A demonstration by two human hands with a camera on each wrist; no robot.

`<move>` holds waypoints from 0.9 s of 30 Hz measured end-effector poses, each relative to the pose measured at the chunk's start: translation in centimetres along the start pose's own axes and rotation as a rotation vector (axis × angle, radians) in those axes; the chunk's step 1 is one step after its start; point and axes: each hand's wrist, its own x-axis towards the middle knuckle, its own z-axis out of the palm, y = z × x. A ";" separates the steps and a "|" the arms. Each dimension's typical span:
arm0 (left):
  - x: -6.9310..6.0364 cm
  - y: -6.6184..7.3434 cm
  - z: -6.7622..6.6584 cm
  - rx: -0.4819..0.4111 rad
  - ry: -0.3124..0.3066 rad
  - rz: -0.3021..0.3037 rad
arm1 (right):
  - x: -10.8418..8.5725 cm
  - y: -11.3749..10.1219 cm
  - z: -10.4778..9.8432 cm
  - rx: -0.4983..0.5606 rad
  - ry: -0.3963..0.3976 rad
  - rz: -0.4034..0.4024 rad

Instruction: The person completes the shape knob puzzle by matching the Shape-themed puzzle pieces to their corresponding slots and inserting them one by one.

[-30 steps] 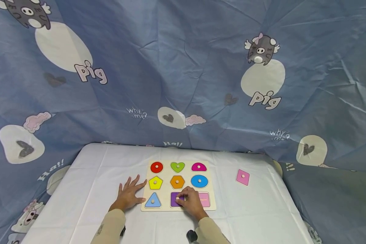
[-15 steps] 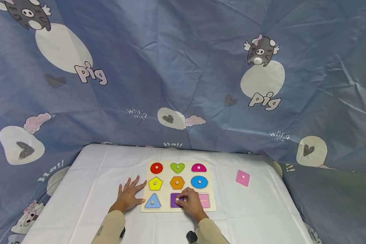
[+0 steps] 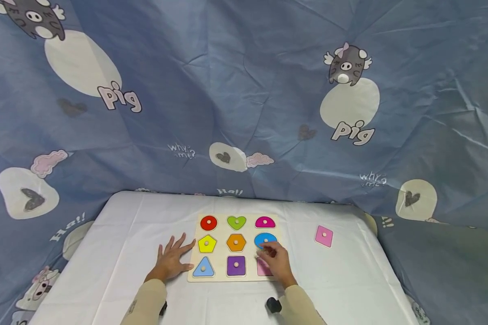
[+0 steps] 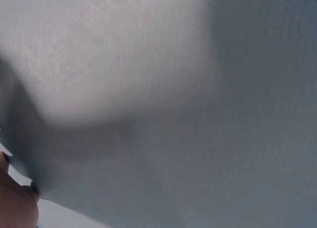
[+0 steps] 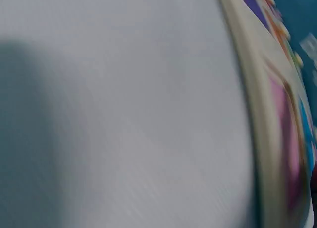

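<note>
A wooden peg puzzle board (image 3: pixel 221 280) lies on the white-covered table. Beside its left edge my left hand (image 3: pixel 171 262) rests with spread fingers, thumb and index finger at the board; part of that hand (image 4: pixel 17 205) shows in the left wrist view's corner. My right hand (image 3: pixel 279 264) hovers over the board's right side with loosely bent fingers and nothing seen in them. It partly covers the pink rectangular recess (image 3: pixel 263 268) and the blue oval piece (image 3: pixel 264 237). The purple square piece (image 3: pixel 236 270) sits in its recess, its knob uncovered. The right wrist view is blurred along the board's edge (image 5: pixel 250 89).
Right of the board a pink diamond-shaped piece (image 3: pixel 325 240) with a knob lies on the white cloth (image 3: pixel 341 280). Other seated pieces include a light blue triangle (image 3: pixel 204 262), an orange hexagon (image 3: pixel 231 246) and a red circle (image 3: pixel 205 227). A blue patterned curtain (image 3: pixel 244 113) hangs behind the table.
My right hand has let go of the purple square's knob and moved right, over the pink recess and the blue oval. The purple square stays in its recess; my left hand stays put.
</note>
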 end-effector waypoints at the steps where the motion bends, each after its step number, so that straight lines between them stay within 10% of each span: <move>1: 0.0 0.0 0.0 0.001 0.001 -0.001 | 0.3 0.2 -0.8 0.003 0.052 -0.004; 13: 0.3 -0.1 0.2 -0.014 -0.005 -0.013 | 3.8 3.1 -12.0 -0.167 0.558 0.211; 27: 0.2 -0.3 0.4 -0.009 0.010 -0.003 | 3.6 6.5 -16.1 -0.297 0.340 0.395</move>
